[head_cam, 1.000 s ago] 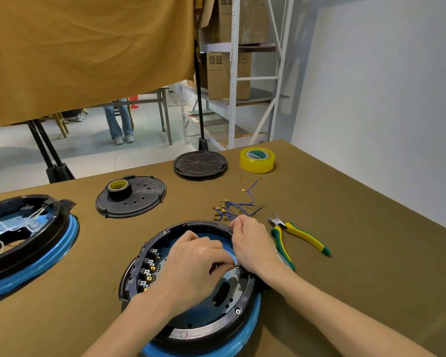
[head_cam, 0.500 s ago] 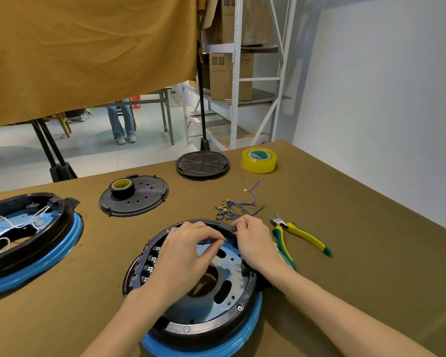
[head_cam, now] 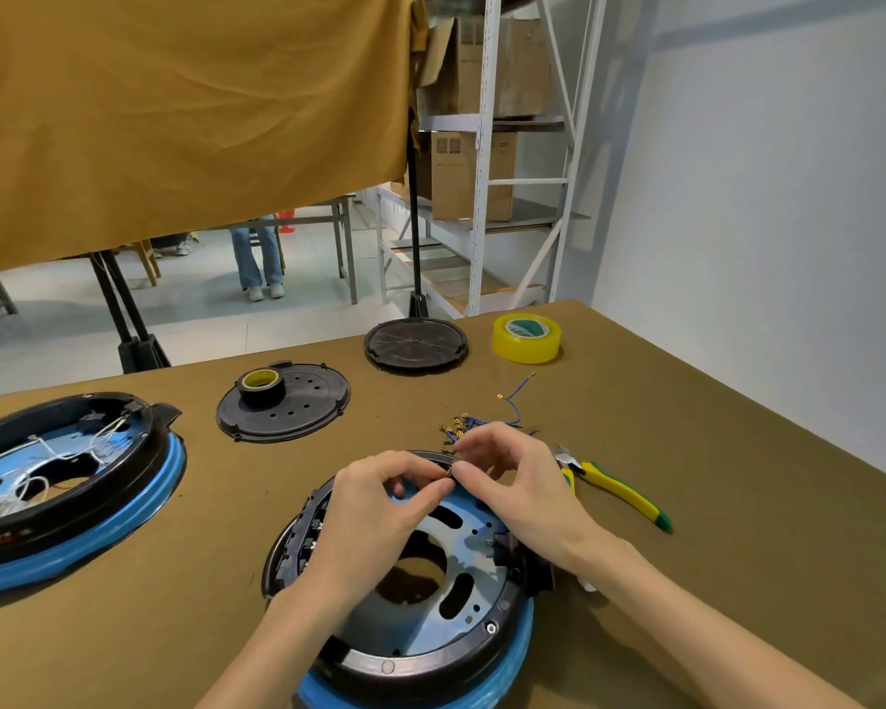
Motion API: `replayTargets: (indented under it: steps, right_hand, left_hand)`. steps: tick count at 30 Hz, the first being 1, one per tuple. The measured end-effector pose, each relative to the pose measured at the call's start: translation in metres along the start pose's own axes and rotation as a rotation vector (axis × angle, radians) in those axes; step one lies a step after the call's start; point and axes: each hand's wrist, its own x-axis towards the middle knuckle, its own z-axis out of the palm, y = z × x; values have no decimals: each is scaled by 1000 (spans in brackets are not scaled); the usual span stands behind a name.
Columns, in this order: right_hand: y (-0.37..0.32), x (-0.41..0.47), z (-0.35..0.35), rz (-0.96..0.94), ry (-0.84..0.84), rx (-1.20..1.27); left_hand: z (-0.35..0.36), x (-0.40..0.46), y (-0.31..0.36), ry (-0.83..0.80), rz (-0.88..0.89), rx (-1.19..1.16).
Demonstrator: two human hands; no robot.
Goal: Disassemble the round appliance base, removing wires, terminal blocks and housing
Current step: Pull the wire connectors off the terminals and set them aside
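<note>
Both hands, left hand (head_cam: 374, 496) and right hand (head_cam: 512, 483), pinch a small brass-tipped wire (head_cam: 447, 474) between fingertips above the far rim of the round base (head_cam: 430, 652) at near centre, seemingly carrying it to the loose wire pile (head_cam: 474, 424) just beyond

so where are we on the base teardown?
Done: cover plate off, loose blue wires piled behind the base. In hand: left hand and right hand pinch a small wire over it. Left: terminal blocks at its left rim, housing.
</note>
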Motion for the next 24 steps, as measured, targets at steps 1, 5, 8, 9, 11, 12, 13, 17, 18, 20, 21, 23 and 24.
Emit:
replayTargets:
  steps: [1,5,8,9,11,12,13,17,18,20,21,23,24]
  right_hand:
    - [1,2,0,3,-21,12]
    - [5,13,-3,45,-124,29]
    - [16,34,-9,123,-14,65]
    - [23,43,-10,156,57,63]
    - [37,63,-11,218,181,23]
    - [45,72,-8,248,222,-11]
    - [53,79,-5,276,260,-48]
    - [72,101,2,352,273,-227]
    - [71,102,3,374,212,-299]
    - [63,99,2,376,121,-417]
    - [57,93,1,343,109,-448]
    - [41,75,0,266,90,-430]
    - [32,62,0,249,51,-405]
  left_hand:
    - [0,-1,0,-8,1,8]
    - [-3,-2,7,36,57,88]
    - [-7,0,13,170,105,174]
    - [-10,0,13,198,85,179]
    - [-18,1,9,182,6,176]
    - [-23,0,6,152,-27,196]
    - [-28,-2,2,123,-51,231]
    - [-40,-8,-11,61,-118,262]
    - [-42,-9,-13,56,-121,254]
    - [-44,-10,-17,52,-114,264]
    - [-45,-11,-19,50,-112,271]
    - [-46,-10,-22,52,-124,265]
    - [-46,-9,-24,52,-132,260]
